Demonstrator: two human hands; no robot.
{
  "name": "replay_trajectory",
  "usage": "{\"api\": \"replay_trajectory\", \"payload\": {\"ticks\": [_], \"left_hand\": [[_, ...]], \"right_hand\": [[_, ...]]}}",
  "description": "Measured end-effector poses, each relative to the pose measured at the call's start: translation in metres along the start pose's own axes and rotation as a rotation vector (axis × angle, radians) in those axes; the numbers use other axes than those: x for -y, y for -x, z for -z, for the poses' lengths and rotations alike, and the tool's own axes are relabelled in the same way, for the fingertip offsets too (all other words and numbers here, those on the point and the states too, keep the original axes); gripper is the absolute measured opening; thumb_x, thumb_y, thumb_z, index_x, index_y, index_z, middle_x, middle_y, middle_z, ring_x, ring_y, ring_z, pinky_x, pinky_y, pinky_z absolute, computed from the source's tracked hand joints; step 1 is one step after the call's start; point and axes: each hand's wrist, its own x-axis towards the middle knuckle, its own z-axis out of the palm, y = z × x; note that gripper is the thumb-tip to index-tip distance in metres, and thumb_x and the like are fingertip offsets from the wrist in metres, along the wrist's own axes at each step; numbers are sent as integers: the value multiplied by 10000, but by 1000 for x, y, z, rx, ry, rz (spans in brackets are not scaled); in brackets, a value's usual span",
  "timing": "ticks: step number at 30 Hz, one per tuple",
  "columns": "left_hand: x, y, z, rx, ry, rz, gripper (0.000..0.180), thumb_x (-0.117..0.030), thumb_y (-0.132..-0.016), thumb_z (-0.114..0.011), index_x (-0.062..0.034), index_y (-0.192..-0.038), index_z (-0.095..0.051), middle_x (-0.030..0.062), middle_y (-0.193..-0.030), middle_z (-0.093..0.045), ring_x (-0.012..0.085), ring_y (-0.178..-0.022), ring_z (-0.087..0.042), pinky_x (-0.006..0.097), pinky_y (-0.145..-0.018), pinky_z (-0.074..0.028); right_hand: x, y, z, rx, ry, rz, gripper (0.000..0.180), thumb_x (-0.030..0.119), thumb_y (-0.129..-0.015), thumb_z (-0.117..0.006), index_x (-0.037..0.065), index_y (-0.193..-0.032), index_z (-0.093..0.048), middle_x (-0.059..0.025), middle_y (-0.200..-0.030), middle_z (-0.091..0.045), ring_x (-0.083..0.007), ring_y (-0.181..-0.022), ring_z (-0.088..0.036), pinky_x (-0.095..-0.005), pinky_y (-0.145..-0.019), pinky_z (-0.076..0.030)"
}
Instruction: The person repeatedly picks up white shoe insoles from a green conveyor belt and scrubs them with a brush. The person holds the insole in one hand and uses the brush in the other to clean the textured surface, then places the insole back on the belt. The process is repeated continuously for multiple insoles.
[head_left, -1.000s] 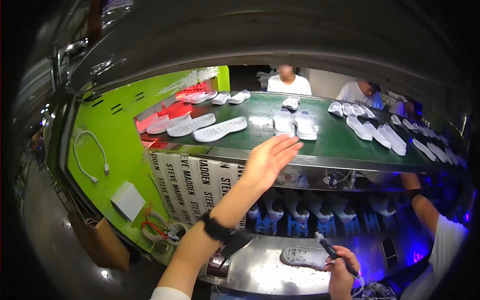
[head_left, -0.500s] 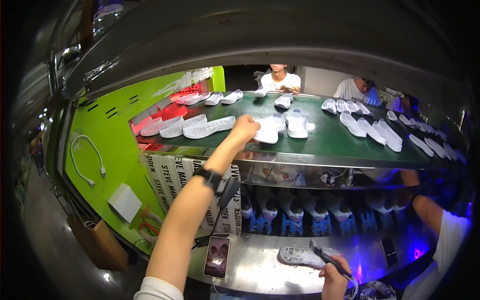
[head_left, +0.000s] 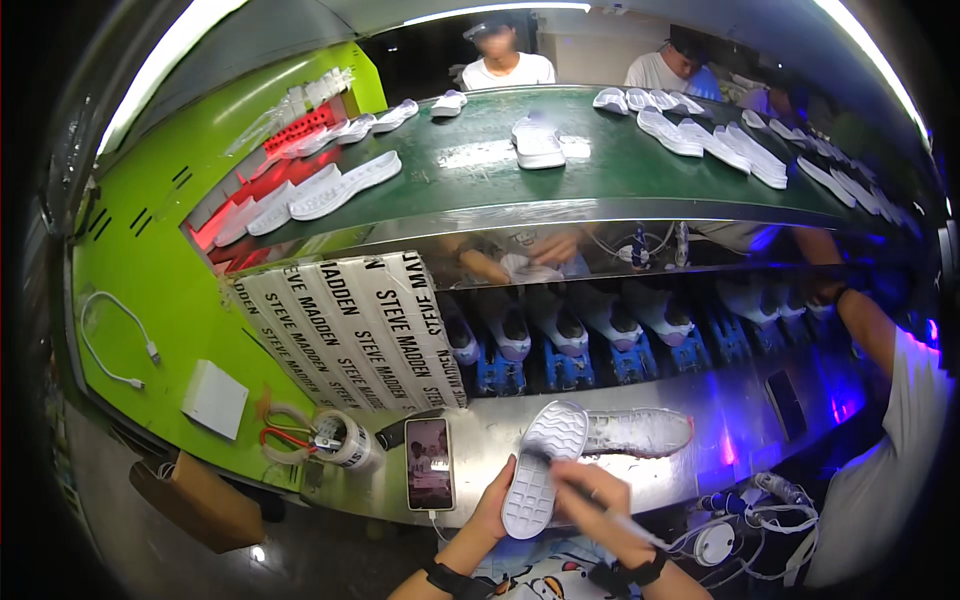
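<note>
My left hand grips a white shoe sole by its left edge, held tilted above the metal bench with its grooved tread facing up. My right hand, smeared by motion, is closed on a brush whose dark bristles touch the middle of the tread. A thin white tube or cord trails from the brush at lower right. Just beyond the held sole, a second sole lies on the bench, its whitish inner side up.
White soles line a green conveyor. Shoes stand on blue racks beneath. A phone, tape roll and orange-handled scissors lie left. Coiled cords hang right, beside a co-worker's arm. Two people sit across.
My left hand has come back from the conveyor with a sole and holds it over the bench. My right hand has brought the brush onto its tread. The view has tilted downward.
</note>
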Motion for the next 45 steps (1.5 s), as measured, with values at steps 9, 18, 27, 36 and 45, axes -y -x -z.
{"api": "replay_trajectory", "payload": {"ticks": [9, 18, 27, 36, 45], "left_hand": [[-10, -21, -16, 64, -139, -178, 584, -513, -959, -333, -76, -1330, -443, 208, -1119, -603, 342, -969, -615, 417, -768, -546], [-49, -35, -68, 19, -613, 186, 502, -363, -1003, -350, 20, -1314, -438, 220, -1119, -612, 312, -970, -644, 420, -797, -558], [-58, -80, -82, -137, -1289, 704, 423, -312, -956, -532, 32, -1195, -589, 60, -1081, -655, 93, -887, -606, 229, -788, -489], [-23, -62, -61, 60, -312, -55, 631, -449, -927, -375, -66, -1427, -324, 200, -1444, -355, 376, -1312, -368, 502, -1104, -262], [9, -78, -29, 197, 194, -36, 587, -352, -888, -476, -52, -1383, -374, 163, -1323, -466, 301, -1047, -519, 468, -911, -455]], "right_hand": [[-15, 7, -22, 391, -86, 45, 212, 45, -820, -663, 22, -1030, -656, -118, -976, -684, -177, -876, -665, -285, -801, -515], [-8, -25, 11, 642, -77, -11, 247, 43, -776, -680, 55, -1022, -700, -124, -1047, -681, -233, -952, -665, -305, -846, -515], [-1, -44, 32, 623, 233, 379, 210, 71, -708, -708, 72, -918, -721, -64, -914, -699, -234, -841, -629, -338, -744, -521], [-5, -45, 54, 146, -129, 12, 209, -1, -761, -698, 2, -970, -701, -119, -933, -684, -172, -876, -646, -283, -814, -508], [-31, -12, 1, 234, 38, 197, 222, 7, -761, -674, 7, -983, -673, -155, -916, -686, -245, -810, -682, -278, -732, -528]]}}
